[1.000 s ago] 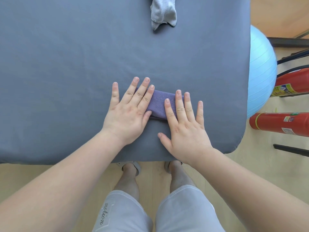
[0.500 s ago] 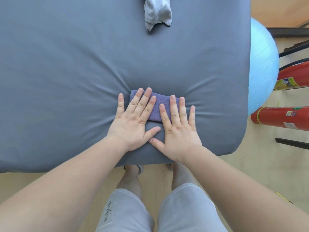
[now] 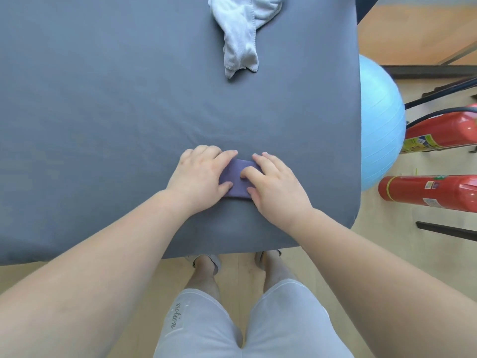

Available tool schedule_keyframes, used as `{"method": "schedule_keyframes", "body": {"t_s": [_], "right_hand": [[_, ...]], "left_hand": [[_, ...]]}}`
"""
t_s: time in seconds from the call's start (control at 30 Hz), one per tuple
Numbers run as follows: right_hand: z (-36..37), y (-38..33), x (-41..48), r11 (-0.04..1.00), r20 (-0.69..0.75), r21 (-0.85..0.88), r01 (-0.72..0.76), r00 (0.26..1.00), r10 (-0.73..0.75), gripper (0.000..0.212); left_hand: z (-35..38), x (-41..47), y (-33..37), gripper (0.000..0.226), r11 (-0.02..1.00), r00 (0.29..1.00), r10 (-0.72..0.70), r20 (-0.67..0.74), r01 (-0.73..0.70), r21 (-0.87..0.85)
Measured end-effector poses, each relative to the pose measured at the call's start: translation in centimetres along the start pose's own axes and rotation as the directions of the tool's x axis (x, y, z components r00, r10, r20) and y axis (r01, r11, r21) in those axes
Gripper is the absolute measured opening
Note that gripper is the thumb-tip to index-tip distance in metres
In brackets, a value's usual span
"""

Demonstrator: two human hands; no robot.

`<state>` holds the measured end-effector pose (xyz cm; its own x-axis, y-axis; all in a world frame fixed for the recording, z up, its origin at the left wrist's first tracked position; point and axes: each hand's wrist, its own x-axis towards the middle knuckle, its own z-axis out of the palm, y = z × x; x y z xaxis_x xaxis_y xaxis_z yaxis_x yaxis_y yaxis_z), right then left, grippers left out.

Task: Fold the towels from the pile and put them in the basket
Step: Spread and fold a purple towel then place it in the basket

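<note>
A small folded purple towel [image 3: 238, 180] lies on the grey-covered table [image 3: 103, 125] near its front edge. My left hand [image 3: 200, 177] grips its left end, fingers curled over the far edge and thumb at the near side. My right hand [image 3: 275, 186] grips the right end the same way, its thumb lying on top of the cloth. Only the towel's middle strip shows between the hands. A crumpled pale grey towel [image 3: 240, 34] lies at the table's far edge, partly cut off by the frame. No basket is in view.
Right of the table sit a light blue exercise ball [image 3: 379, 125] and two red fire extinguishers [image 3: 428, 193] on the wooden floor, with dark metal bars [image 3: 446, 229] beside them. My legs stand at the table's front edge.
Both hands went from lying flat and pressing on the purple towel to curling their fingers round its two ends. The view tilted up, showing more of the grey towel.
</note>
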<state>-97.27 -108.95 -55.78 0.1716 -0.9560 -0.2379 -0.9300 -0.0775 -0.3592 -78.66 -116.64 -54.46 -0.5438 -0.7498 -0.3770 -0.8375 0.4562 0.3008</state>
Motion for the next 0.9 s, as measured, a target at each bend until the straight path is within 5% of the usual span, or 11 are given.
{"method": "schedule_keyframes", "body": {"t_s": [0.13,0.27,0.37,0.5,0.67,0.9], "right_hand": [[-1.7,0.1,0.4,0.997,0.132,-0.058,0.053,0.990,-0.045,0.025],[-4.7,-0.7,-0.8,0.997,0.182,0.065,-0.029,0.983,0.016,0.035],[-8.8,-0.9,-2.4,0.953,0.107,0.298,-0.054,0.994,0.023,0.034],[-16.4,-1.7,-4.9,0.729,0.058,0.667,-0.155,0.986,0.157,0.035],[-23.3,-3.5,-7.4,0.541,0.047,0.828,-0.148,0.980,0.196,0.032],[-27.4,-6.2,-8.8,0.540,-0.016,0.834,-0.114,0.973,0.230,0.029]], "left_hand": [[-1.2,0.2,0.6,0.049,0.999,0.996,-0.045,0.078,0.044,0.019],[-3.7,-1.3,1.9,0.034,0.931,0.975,-0.175,0.133,0.208,-0.299],[-7.2,-3.6,3.2,0.043,0.732,0.955,-0.265,0.132,0.288,-0.618],[-12.8,-7.3,6.1,0.040,0.325,0.920,-0.362,0.147,0.272,-0.906],[-17.4,-11.6,11.0,0.029,0.227,0.901,-0.426,0.085,0.197,-0.954],[-21.4,-16.1,13.1,0.054,0.071,0.894,-0.447,0.034,0.074,-0.995]]}}
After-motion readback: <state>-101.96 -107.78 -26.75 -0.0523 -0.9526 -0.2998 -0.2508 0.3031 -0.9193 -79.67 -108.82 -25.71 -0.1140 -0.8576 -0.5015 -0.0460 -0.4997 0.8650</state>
